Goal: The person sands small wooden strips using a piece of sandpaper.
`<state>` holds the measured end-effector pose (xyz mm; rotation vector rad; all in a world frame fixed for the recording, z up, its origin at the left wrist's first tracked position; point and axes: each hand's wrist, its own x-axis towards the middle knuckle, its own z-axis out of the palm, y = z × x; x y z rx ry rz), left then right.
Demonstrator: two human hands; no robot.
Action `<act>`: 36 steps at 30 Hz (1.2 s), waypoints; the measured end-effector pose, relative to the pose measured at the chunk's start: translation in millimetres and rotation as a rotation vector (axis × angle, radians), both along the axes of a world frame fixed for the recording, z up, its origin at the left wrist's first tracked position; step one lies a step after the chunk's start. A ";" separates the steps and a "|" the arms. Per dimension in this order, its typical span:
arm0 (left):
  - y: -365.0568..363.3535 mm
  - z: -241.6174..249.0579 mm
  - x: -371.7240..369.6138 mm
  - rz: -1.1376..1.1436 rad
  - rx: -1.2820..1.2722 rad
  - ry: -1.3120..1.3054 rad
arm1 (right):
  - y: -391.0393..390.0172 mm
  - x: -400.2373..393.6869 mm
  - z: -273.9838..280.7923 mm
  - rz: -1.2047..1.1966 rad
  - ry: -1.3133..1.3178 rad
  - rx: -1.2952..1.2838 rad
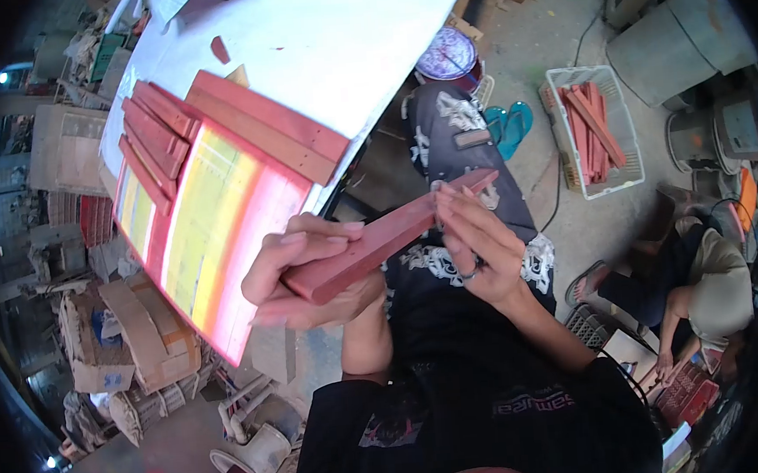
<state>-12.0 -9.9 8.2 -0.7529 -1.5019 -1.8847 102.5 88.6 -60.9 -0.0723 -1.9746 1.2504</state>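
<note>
Head view: left hand clamped round the near end of the red wooden bar, held just off the tabletop's near edge; right hand touching farther along, pinch hard to judge. Steady left, light right pressure looks best.

Gap between red board and obstructing planks

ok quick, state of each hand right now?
Left hand: closed, holding the red plank near its close end.
Right hand: fingers against the plank farther along; whether they grip it can't be told.
</note>
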 end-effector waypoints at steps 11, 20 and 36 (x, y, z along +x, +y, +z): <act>-6.9 0.8 0.5 0.018 0.018 -0.095 | -24.7 -30.1 57.0 0.201 0.206 0.140; -9.1 1.5 -0.4 0.086 0.022 -0.108 | -30.9 -40.4 66.7 0.201 0.241 0.238; -8.4 3.9 -0.2 0.192 -0.035 -0.101 | -28.3 -40.9 47.6 0.143 0.245 0.280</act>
